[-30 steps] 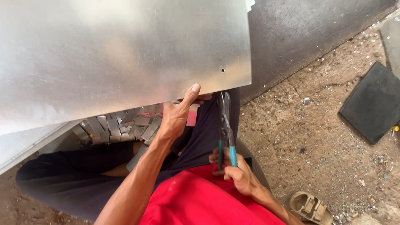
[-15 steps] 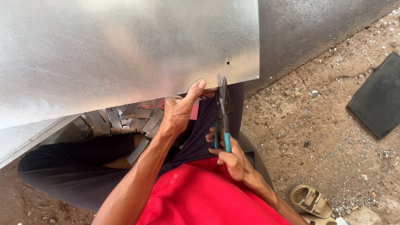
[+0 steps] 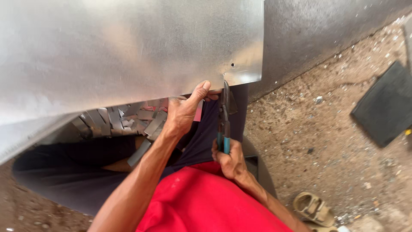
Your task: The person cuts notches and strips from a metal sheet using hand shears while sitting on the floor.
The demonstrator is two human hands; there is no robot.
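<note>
A large shiny metal sheet (image 3: 128,47) fills the upper left of the head view, with a small hole near its lower right corner. My left hand (image 3: 184,109) grips the sheet's near edge, thumb on top. My right hand (image 3: 229,159) is closed on the blue handles of tin snips (image 3: 224,116). The snips point up, and their blades meet the sheet's edge just right of my left thumb, below the hole.
Several cut metal strips (image 3: 116,122) lie piled under the sheet, over my dark trousers. Gravelly dirt ground lies to the right, with a dark square mat (image 3: 384,105) and a tan sandal (image 3: 313,208). A second grey sheet (image 3: 326,30) lies behind.
The snips have moved up and left until their blades reach the sheet's edge beside my left thumb. My right hand followed. The view has shifted slightly.
</note>
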